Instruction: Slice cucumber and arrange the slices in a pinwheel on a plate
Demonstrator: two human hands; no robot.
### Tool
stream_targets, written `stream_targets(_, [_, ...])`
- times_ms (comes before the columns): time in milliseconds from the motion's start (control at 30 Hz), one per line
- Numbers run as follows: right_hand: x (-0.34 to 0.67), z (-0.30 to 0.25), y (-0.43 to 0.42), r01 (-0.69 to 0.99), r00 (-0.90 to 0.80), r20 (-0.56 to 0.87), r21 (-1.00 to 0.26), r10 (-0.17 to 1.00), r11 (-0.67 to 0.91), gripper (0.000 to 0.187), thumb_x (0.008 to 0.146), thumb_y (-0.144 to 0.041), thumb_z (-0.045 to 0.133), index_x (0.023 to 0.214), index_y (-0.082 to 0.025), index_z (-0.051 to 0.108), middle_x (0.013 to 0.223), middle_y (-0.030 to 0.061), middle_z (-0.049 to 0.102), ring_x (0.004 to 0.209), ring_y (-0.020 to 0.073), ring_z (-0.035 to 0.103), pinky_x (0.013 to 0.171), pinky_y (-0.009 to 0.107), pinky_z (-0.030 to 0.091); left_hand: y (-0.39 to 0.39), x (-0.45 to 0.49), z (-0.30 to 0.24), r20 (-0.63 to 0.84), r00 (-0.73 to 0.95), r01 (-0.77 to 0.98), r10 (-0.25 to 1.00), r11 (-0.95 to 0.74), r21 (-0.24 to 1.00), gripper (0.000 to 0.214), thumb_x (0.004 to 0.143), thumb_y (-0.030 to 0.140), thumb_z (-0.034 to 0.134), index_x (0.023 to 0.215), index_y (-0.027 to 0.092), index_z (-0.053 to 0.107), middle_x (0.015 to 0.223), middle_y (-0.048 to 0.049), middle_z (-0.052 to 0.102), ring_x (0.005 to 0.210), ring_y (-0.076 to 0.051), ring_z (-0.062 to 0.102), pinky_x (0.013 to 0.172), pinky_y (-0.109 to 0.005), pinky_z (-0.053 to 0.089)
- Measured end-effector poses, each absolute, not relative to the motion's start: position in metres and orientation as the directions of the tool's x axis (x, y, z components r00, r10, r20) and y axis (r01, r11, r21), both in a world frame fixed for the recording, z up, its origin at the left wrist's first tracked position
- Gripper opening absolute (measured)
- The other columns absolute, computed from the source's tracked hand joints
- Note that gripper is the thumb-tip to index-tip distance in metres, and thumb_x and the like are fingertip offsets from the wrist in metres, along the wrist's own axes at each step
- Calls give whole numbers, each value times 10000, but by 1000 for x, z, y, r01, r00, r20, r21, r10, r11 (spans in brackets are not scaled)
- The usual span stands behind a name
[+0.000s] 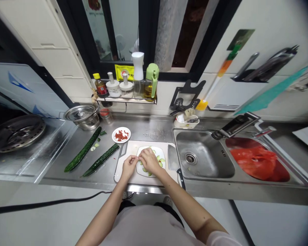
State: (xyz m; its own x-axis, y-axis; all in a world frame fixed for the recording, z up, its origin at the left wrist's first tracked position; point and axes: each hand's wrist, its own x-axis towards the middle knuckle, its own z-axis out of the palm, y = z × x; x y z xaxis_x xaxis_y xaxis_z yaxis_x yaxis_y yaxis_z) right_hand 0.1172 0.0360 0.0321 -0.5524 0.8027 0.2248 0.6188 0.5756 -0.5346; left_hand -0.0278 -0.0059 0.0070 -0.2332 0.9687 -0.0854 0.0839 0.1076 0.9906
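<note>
The step in hand looks like fingertip work on pale green slices [162,160], spread on a square white plate [140,172] atop a cream cutting board [131,146]. The left hand [129,166] and right hand [148,160] meet there, fingers nearly closed; any grip cannot be told. The next move likely calls for light handling. A black-handled steel knife [173,157] crowds the right; bare metal counter [141,126] lies behind.

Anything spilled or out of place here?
Small mess: green scraps lie loose on the counter beside two long cucumbers, with what look like water drops behind the cutting board. The knife right of the plate also looks awkward: its handle juts past the board's edge.
</note>
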Motion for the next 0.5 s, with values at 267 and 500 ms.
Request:
stream_targets(267, [133,54,30,625,-461,253,-588,851,513,152,919,-237,498,965,-208,640,1010,68,589,1039,221,433,918,353,369,-6,-26,24,-35,-200,107,979,57,993,300,750,459,622,786,162,643,696,-7,627,617,-111,512,614,-223,430])
stream_targets(500, [142,71,23,618,-466,258,-590,846,520,131,906,-260,530,953,-227,648,1021,63,581,1053,227,433,910,361,377,-8,-28,35,16,-157,207,987,17,978,268,773,431,621,803,169,669,705,-15,633,621,-119,501,602,-226,409])
